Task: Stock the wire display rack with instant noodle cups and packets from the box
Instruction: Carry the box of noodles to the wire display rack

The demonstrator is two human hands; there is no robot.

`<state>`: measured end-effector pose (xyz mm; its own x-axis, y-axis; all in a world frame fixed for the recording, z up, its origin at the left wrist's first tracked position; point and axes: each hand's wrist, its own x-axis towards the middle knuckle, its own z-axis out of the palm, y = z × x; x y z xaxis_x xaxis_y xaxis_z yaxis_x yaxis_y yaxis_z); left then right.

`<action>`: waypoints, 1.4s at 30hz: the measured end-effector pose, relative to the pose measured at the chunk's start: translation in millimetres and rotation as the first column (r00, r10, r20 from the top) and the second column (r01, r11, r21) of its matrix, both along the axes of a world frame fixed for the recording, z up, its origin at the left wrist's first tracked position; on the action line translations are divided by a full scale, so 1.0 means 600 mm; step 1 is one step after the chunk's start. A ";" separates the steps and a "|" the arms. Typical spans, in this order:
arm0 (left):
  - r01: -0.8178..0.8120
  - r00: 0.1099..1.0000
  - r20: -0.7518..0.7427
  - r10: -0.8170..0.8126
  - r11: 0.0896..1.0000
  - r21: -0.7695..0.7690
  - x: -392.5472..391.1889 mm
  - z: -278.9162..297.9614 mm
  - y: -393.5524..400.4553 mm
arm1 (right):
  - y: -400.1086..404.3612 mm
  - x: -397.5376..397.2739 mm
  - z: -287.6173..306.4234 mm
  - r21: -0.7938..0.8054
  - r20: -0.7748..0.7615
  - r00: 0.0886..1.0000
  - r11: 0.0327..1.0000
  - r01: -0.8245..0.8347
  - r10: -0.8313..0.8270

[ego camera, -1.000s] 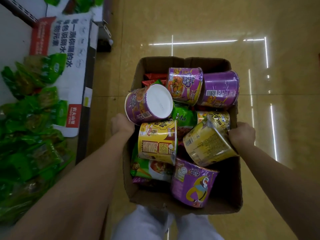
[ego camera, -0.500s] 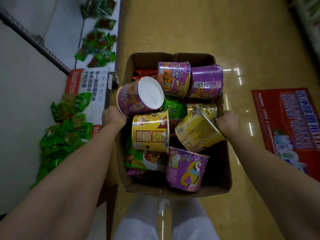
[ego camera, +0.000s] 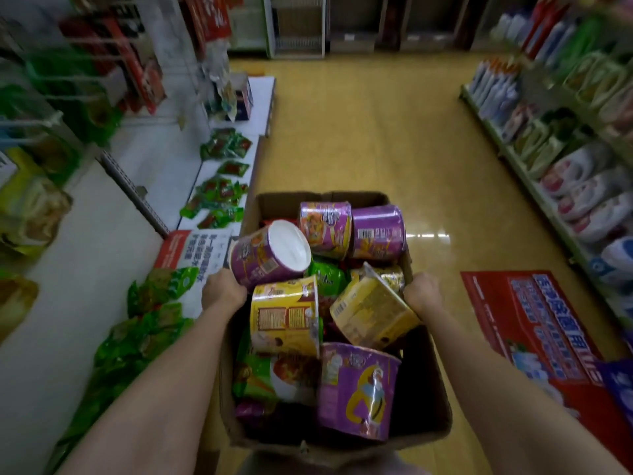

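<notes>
Far left: white shelf, low, carrying green packets in a loose heap near its front edge; more green-and-red packets lie farther along it. A red-and-white sign lies flat on the shelf just beside the box. Upper left shelving is blurred; contents cannot be told.

Left hand: fingers curled over the left wall of the box, gripping it; fingertips hidden inside.

Box: brown cardboard, open top, held off the floor between both forearms, in the middle of the aisle.

Contents, left to right:
- Purple cup, on its side, white base facing up and right, at the left wall just above the left hand.
- Yellow cup, on its side, below the purple one and touching it.
- Green packet, under the yellow cup.
- Two purple cups, side by side at the far wall, touching.
- Second yellow cup, tilted, against the right hand.
- Purple cup with a cartoon figure, nearest the person.

Right hand: closed over the right wall of the box, gripping it.

Floor: yellow, glossy. Red floor sign right of the box. Far right: shelving with bottles and white packs, blurred.
</notes>
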<state>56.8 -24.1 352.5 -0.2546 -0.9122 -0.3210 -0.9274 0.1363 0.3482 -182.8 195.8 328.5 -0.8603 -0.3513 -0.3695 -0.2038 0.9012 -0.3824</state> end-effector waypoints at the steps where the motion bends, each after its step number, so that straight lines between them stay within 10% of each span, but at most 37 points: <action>1: -0.001 1.000 0.002 0.001 1.000 0.006 0.000 0.002 0.003 | 0.002 0.000 0.002 0.014 0.000 1.000 1.000 -0.010 0.010; 18: 0.000 1.000 0.023 0.000 1.000 -0.010 -0.118 0.026 -0.026 | -0.028 -0.118 0.021 0.058 0.031 0.998 0.997 -0.053 0.052; 42: 0.104 0.993 0.047 -0.107 0.992 0.067 -0.434 -0.020 -0.500 | -0.497 -0.422 0.063 0.173 -0.071 0.991 0.980 -0.102 0.115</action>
<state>-203.8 -323.8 340.8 -0.3307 -0.8581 -0.3929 -0.9256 0.2135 0.3127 -436.2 -102.6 366.5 -0.8498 -0.3827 -0.3625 -0.3277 0.9222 -0.2054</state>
